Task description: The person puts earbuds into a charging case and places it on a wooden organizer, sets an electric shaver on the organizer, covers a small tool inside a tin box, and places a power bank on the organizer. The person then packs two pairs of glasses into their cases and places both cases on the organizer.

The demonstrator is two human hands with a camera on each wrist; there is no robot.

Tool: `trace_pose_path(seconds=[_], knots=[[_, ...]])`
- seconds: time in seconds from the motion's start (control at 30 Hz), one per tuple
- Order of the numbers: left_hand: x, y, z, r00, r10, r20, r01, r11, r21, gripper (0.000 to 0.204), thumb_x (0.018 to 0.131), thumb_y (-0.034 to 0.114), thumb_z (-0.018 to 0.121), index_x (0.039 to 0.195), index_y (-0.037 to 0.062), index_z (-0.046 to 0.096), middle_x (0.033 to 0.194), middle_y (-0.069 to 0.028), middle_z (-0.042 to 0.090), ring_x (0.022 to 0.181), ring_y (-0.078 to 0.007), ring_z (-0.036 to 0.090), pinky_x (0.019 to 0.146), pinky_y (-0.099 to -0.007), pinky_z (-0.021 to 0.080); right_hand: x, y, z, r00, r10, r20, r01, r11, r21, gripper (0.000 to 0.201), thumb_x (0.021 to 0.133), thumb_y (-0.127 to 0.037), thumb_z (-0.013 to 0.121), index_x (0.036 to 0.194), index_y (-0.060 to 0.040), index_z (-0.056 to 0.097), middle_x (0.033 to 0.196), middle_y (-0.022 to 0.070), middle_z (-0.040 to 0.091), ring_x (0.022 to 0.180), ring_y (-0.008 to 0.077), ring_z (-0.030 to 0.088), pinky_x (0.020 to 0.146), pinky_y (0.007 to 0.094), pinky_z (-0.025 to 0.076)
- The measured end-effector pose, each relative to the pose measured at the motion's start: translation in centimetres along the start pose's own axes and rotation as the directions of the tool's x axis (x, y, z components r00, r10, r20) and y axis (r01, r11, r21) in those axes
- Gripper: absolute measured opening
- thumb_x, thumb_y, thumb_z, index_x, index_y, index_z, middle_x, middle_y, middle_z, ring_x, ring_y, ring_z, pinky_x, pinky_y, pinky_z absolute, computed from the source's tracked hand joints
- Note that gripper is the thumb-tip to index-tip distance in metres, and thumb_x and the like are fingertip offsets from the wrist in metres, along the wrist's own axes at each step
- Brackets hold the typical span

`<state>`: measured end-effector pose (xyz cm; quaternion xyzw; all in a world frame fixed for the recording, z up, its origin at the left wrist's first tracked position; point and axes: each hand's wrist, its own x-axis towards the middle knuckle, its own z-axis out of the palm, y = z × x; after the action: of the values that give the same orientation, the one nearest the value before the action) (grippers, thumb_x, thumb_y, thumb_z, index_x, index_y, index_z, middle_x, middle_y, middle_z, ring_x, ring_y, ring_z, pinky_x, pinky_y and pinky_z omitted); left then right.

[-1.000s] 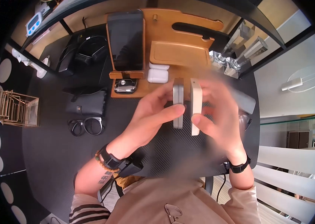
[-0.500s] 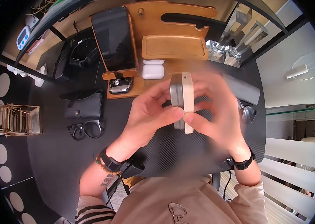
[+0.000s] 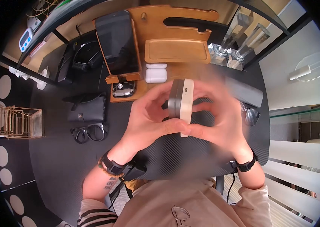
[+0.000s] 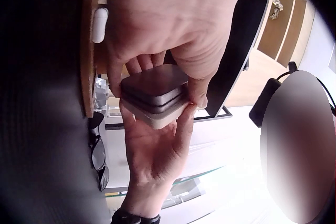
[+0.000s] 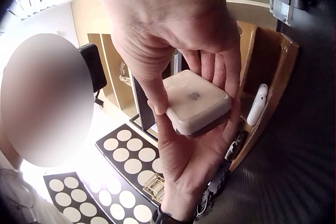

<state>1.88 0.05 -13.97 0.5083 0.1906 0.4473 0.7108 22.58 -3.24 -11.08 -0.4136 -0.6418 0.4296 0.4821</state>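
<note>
In the head view, a dark grey rounded-square box (image 3: 174, 102) with a seam round its side stands on edge against a white power adapter (image 3: 187, 108). My left hand (image 3: 139, 117) holds the box side, and my right hand (image 3: 224, 119) holds the adapter side, both thumbs meeting at the near edge. The adapter's upper end shows a small port. From the right wrist, the adapter (image 5: 194, 95) shows an apple logo on its broad face. The box (image 4: 157, 82) lies over the adapter in the left wrist view, their outlines nearly matching. Both are held above the desk.
Behind the hands, a wooden stand (image 3: 175, 24) bears a dark-screened device (image 3: 117, 43) and a white earbud case (image 3: 156, 75). Black pouch (image 3: 88, 108) and eyeglasses (image 3: 88, 133) lie left. Sunglasses (image 3: 251, 115), a grey case (image 3: 245, 92) and crystal trophies (image 3: 239, 53) are at right.
The box and the adapter were apart one second ago; my hands have brought them face to face. Since then the pair has tilted slightly, showing more of the adapter's port end, and the thumbs have met.
</note>
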Motion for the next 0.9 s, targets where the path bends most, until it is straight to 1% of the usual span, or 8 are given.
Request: trace_pose_path(seconds=[0.13,0.2,0.3,0.43,0.5,0.6,0.7,0.9], knots=[[-0.20,0.26,0.02,0.999,0.044,0.012,-0.045,0.996,0.074,0.078,0.079,-0.001,0.087,0.147,-0.0022,0.048,0.142,-0.0144,0.059,0.132,-0.0234,0.057,0.108,-0.0450,0.052,-0.05,0.12,0.06,0.999,-0.040,0.001,0.040,0.999,0.020,0.080,0.069,-0.006,0.094,0.140,-0.0003,0.059,0.122,0.0085,0.061,0.113,0.0183,0.064,0.093,0.0353,0.058],[-0.32,0.23,0.01,0.995,0.104,0.010,-0.104,0.986,0.131,0.079,0.078,0.001,0.089,0.146,-0.0023,0.050,0.138,-0.0134,0.061,0.127,-0.0215,0.059,0.107,-0.0439,0.052,-0.09,0.20,0.13,0.998,-0.056,-0.006,0.056,0.998,0.007,0.081,0.068,-0.006,0.094,0.141,-0.0007,0.059,0.121,0.0086,0.061,0.113,0.0190,0.064,0.093,0.0357,0.059],[-0.36,0.16,-0.13,0.994,0.113,0.005,-0.113,0.985,0.133,0.081,0.076,0.003,0.091,0.145,-0.0022,0.050,0.135,-0.0123,0.062,0.123,-0.0201,0.060,0.107,-0.0441,0.052,-0.02,0.26,0.29,0.998,-0.062,-0.006,0.062,0.998,0.015,0.081,0.068,-0.006,0.095,0.140,-0.0008,0.059,0.121,0.0088,0.061,0.114,0.0196,0.064,0.094,0.0365,0.058],[-0.33,0.26,-0.23,0.993,0.117,0.024,-0.119,0.979,0.166,0.082,0.075,0.003,0.092,0.145,-0.0021,0.051,0.135,-0.0119,0.062,0.124,-0.0200,0.059,0.107,-0.0449,0.052,0.06,0.09,0.14,0.999,-0.053,0.004,0.053,0.998,0.025,0.082,0.068,-0.007,0.095,0.141,-0.0005,0.059,0.121,0.0091,0.060,0.115,0.0204,0.063,0.094,0.0372,0.058],[-0.33,0.10,-0.09,0.989,0.150,0.013,-0.150,0.972,0.181,0.082,0.074,0.004,0.093,0.144,-0.0018,0.051,0.135,-0.0115,0.061,0.124,-0.0198,0.059,0.107,-0.0452,0.052,0.16,-0.03,-0.08,0.997,-0.069,0.036,0.070,0.997,-0.024,0.086,0.068,-0.006,0.094,0.144,-0.0018,0.054,0.124,0.0097,0.060,0.117,0.0206,0.063,0.093,0.0365,0.059],[-0.48,-0.01,-0.03,0.993,0.111,-0.030,-0.106,0.984,0.141,0.081,0.074,0.006,0.093,0.144,-0.0018,0.051,0.134,-0.0112,0.061,0.124,-0.0200,0.059,0.107,-0.0455,0.052,0.06,-0.12,0.29,0.997,0.011,0.076,-0.014,0.999,0.038,0.090,0.068,-0.006,0.093,0.147,-0.0038,0.049,0.128,0.0102,0.060,0.118,0.0209,0.064,0.092,0.0360,0.059],[-0.51,-0.06,-0.14,0.995,0.093,-0.040,-0.086,0.984,0.156,0.081,0.075,0.007,0.093,0.143,-0.0019,0.052,0.135,-0.0110,0.061,0.124,-0.0202,0.059,0.107,-0.0451,0.053,-0.08,0.06,0.41,0.996,0.043,0.081,-0.048,0.997,0.060,0.092,0.069,-0.006,0.092,0.148,-0.0051,0.046,0.130,0.0101,0.061,0.116,0.0212,0.065,0.092,0.0358,0.058],[-0.43,0.15,-0.02,0.996,0.084,-0.037,-0.077,0.984,0.159,0.079,0.075,0.008,0.093,0.142,-0.0034,0.053,0.133,-0.0114,0.062,0.122,-0.0203,0.061,0.106,-0.0445,0.053,-0.17,0.24,0.47,0.997,0.033,0.076,-0.039,0.996,0.076,0.088,0.070,-0.006,0.092,0.147,-0.0042,0.048,0.129,0.0105,0.062,0.115,0.0213,0.066,0.092,0.0354,0.059]])
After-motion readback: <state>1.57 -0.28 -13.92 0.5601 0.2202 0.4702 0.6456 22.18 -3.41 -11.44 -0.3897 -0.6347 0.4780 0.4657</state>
